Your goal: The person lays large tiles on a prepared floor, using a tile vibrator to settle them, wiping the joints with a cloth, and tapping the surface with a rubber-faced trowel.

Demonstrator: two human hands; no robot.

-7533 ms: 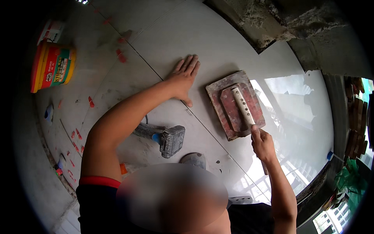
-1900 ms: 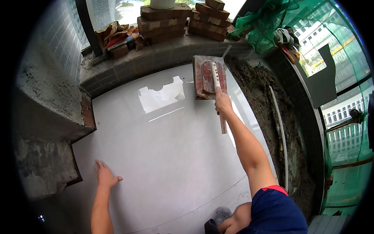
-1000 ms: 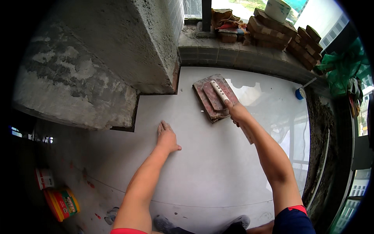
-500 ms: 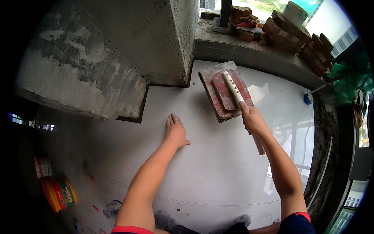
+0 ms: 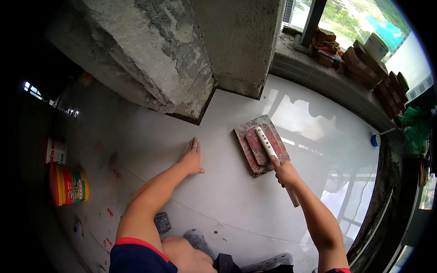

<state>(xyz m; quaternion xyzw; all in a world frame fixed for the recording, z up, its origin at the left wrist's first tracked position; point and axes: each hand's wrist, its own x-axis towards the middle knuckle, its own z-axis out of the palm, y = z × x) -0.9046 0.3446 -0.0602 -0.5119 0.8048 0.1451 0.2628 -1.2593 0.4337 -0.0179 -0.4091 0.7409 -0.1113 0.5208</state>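
Note:
Large pale, glossy floor tiles (image 5: 218, 186) lie beneath both hands. My left hand (image 5: 190, 159) rests on the tile surface, fingers stretched out and thumb apart, holding nothing. In my right hand (image 5: 285, 174) is the long pale handle of a tile tamping board (image 5: 256, 157), a flat rectangular plate with a worn red pad and a row of holes along the handle. My fingers wrap around the handle, whose end sticks out below my fist. The board is over the tile to the right of my left hand; I cannot tell whether it touches.
A rough concrete column (image 5: 182, 59) stands ahead, its base edged by the tile. Bricks (image 5: 364, 61) sit on the ledge at far right. A colourful bucket (image 5: 70, 184) is at left, a blue tape roll (image 5: 375, 140) at right. A black device (image 5: 162, 222) lies near my knee.
The view has shifted, so the column and bricks appear farther right. The tamping board has moved back toward me, still in my right hand. My left hand stays flat on the tile.

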